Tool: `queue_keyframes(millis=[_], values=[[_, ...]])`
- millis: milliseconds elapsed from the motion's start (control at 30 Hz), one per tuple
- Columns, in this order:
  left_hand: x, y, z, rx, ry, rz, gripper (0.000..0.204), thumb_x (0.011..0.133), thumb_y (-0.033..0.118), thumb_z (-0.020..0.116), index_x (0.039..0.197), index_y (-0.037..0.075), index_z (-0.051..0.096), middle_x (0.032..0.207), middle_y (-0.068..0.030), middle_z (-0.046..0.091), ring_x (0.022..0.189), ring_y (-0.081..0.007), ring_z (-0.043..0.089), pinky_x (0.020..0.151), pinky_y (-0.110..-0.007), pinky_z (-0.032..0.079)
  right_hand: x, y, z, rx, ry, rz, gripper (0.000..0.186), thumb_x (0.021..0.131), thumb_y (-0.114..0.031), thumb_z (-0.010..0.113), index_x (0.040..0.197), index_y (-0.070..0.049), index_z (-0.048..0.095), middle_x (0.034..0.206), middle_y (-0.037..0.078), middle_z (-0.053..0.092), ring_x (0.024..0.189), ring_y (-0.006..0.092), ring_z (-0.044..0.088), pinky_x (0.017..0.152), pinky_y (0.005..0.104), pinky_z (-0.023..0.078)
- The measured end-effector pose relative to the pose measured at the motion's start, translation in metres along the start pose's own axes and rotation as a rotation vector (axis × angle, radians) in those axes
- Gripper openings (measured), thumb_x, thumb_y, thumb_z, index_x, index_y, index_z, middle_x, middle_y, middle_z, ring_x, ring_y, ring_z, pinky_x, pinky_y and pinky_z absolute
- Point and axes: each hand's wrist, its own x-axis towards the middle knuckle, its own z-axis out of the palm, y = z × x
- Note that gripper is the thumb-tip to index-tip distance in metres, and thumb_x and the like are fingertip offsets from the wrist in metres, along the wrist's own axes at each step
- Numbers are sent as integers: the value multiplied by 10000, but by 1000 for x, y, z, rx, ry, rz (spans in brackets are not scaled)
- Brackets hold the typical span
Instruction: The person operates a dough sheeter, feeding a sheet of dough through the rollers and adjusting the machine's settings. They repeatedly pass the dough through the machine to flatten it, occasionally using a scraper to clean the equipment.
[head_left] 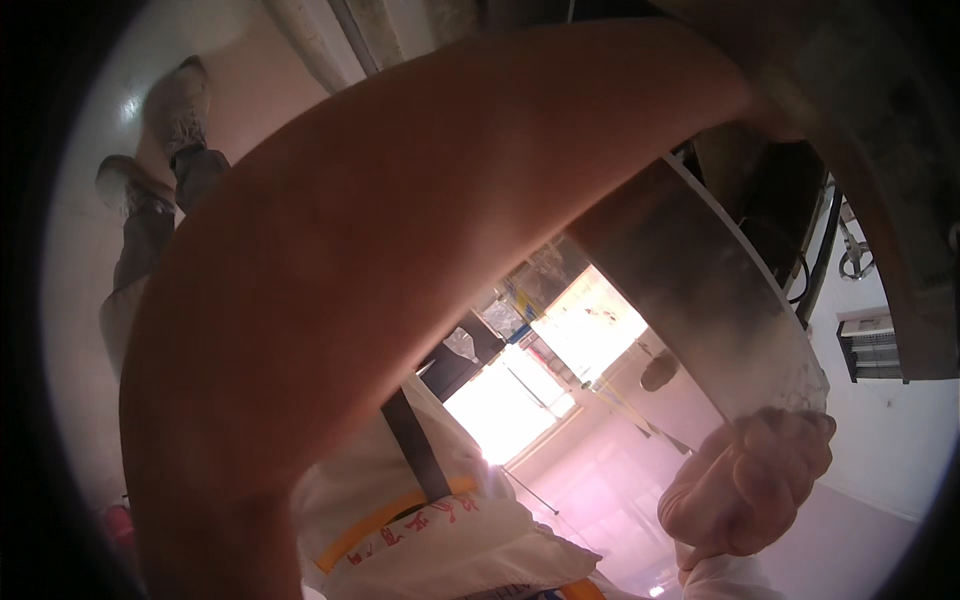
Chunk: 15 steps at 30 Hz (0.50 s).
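A bare forearm (400,220), which I take for my left, sweeps very close across the view from the lower left to the upper right. Its hand is lost in the dark blur at the upper right, so its fingers do not show. At the lower right, what appears to be my right hand (748,485) is closed, its fingers curled and pressed together. It meets the lower end of a smooth grey panel (700,290), whose upper part runs behind the forearm. Whether the fingers grip the panel's edge is not clear.
White cloth (450,545) with an orange band and a dark strap (415,445) fills the lower middle. Shoes (180,105) and grey trouser legs show at the upper left. Bright windows (510,400) glow in the centre. A slatted grey box (872,348) is at the right.
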Motion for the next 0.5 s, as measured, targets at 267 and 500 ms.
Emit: queue_keyframes(millis=[267,500], values=[[0,-1,2,6,-3,9,334,992,363,587,1188,140,740,1099,-103,756,995,-314,720,874,-420,558,3,4,-5,2,-30,-18,298,860,-51,423,1108,9,578,1002,190,665,911,294,634,788,411,496],[-13,1,-14,30,-24,14,327,994,363,590,1186,145,742,1088,-98,759,981,-314,723,860,-421,562,15,-19,-19,3,-316,261,273,669,-31,552,907,-162,577,992,30,701,1011,248,590,865,430,406]])
